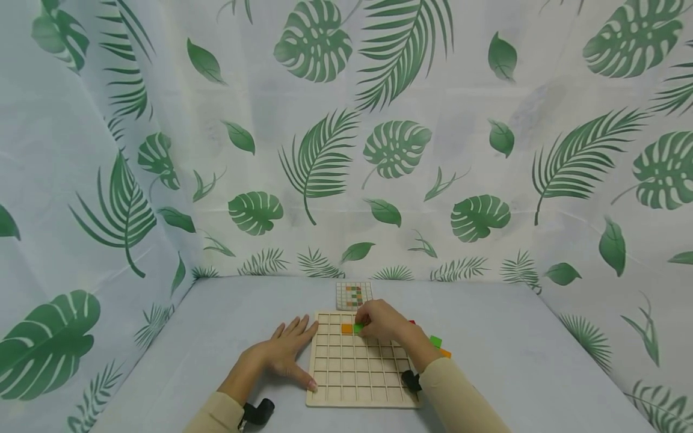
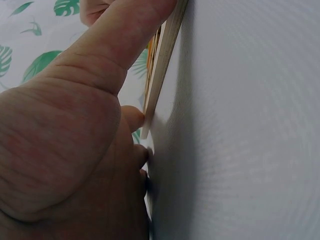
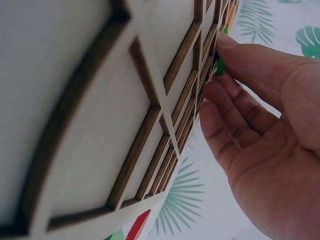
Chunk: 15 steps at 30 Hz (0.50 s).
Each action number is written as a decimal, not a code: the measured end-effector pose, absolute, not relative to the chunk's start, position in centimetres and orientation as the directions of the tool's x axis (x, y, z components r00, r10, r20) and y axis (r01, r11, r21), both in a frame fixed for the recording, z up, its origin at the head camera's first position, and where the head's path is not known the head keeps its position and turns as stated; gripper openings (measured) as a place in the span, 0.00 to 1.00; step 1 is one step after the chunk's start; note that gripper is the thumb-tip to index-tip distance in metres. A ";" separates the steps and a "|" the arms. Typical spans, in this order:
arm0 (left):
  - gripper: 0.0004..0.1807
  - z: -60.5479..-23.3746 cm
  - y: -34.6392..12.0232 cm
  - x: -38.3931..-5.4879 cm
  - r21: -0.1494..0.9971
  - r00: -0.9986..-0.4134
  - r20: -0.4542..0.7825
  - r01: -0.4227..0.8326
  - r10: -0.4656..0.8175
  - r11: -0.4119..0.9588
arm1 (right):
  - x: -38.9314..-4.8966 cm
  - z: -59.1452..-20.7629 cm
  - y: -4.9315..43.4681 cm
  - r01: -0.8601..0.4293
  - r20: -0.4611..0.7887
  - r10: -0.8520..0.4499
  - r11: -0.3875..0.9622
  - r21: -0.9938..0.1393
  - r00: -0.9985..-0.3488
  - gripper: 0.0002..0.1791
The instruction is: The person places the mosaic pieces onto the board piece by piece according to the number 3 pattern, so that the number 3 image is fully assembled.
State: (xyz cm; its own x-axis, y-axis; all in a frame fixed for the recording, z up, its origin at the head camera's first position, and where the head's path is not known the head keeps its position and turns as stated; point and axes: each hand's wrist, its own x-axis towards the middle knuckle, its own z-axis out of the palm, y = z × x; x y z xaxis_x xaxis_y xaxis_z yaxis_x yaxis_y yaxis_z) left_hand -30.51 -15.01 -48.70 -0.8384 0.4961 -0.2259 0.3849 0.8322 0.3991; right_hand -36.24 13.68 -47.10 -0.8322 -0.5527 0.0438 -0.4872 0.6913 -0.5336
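Note:
A pale wooden grid board [image 1: 346,373] lies flat in front of me in the head view. My left hand [image 1: 289,352] rests beside it with fingers spread, its thumb and index finger touching the board's left side. Near the top of the grid, my right hand [image 1: 381,322] pinches a small green tile [image 3: 221,66] between thumb and fingers, down at one of the cells. Directly left of that tile, an orange tile [image 1: 346,329] sits in its own cell. The right hand and forearm hide part of the board's upper right.
Behind the board lies a small card [image 1: 342,294] with a grid of coloured squares. Loose tiles lie right of the board: a green one [image 1: 435,341], an orange one [image 1: 446,353] and a partly hidden red one [image 1: 412,322]. A leaf-patterned cloth [image 1: 346,240] hangs behind the table.

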 end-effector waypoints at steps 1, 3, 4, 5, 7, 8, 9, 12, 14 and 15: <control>0.76 -48.7 -15.0 -30.5 0.398 -0.839 -0.227 0.384 0.495 0.833 | -36.2 -47.1 13.7 -0.490 0.045 -0.554 0.692 -0.530 -0.831 0.09; 0.75 -48.8 -15.0 -30.5 0.396 -0.838 -0.227 0.386 0.496 0.833 | -36.2 -47.1 13.7 -0.496 0.046 -0.559 0.691 -0.525 -0.828 0.08; 0.75 -48.8 -15.0 -30.6 0.396 -0.837 -0.227 0.389 0.499 0.832 | -36.1 -47.0 13.7 -0.499 0.048 -0.561 0.691 -0.523 -0.826 0.08; 0.75 -48.9 -15.0 -30.6 0.397 -0.835 -0.226 0.392 0.502 0.830 | -36.1 -47.0 13.8 -0.501 0.048 -0.563 0.689 -0.524 -0.825 0.08; 0.75 -48.9 -15.0 -30.7 0.398 -0.833 -0.225 0.395 0.506 0.828 | -36.0 -46.9 13.8 -0.502 0.048 -0.566 0.685 -0.528 -0.823 0.07; 0.75 -49.0 -15.0 -30.7 0.399 -0.833 -0.224 0.396 0.506 0.827 | -36.0 -46.8 13.8 -0.500 0.046 -0.566 0.684 -0.531 -0.823 0.07; 0.75 -49.0 -15.1 -30.7 0.398 -0.834 -0.224 0.395 0.505 0.828 | -35.9 -46.8 13.9 -0.504 0.048 -0.570 0.681 -0.532 -0.821 0.07; 0.76 -49.1 -15.1 -30.8 0.400 -0.837 -0.226 0.386 0.498 0.831 | -36.0 -46.8 13.8 -0.505 0.048 -0.570 0.682 -0.529 -0.820 0.07; 0.76 -49.2 -15.2 -30.8 0.399 -0.839 -0.227 0.382 0.494 0.833 | -36.1 -46.9 13.7 -0.504 0.050 -0.567 0.685 -0.526 -0.822 0.07; 0.76 -49.2 -15.2 -30.8 0.400 -0.840 -0.229 0.380 0.492 0.834 | -36.1 -47.0 13.7 -0.503 0.050 -0.565 0.685 -0.528 -0.823 0.07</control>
State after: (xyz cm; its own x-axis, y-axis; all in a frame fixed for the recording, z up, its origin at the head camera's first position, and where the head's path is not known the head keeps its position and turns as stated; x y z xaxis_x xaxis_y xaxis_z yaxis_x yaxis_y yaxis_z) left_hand -30.85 -15.20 -49.20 -0.8399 0.4922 -0.2286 0.3798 0.8339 0.4004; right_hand -36.11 13.72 -46.96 -0.8233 -0.5654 0.0503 -0.5026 0.6849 -0.5276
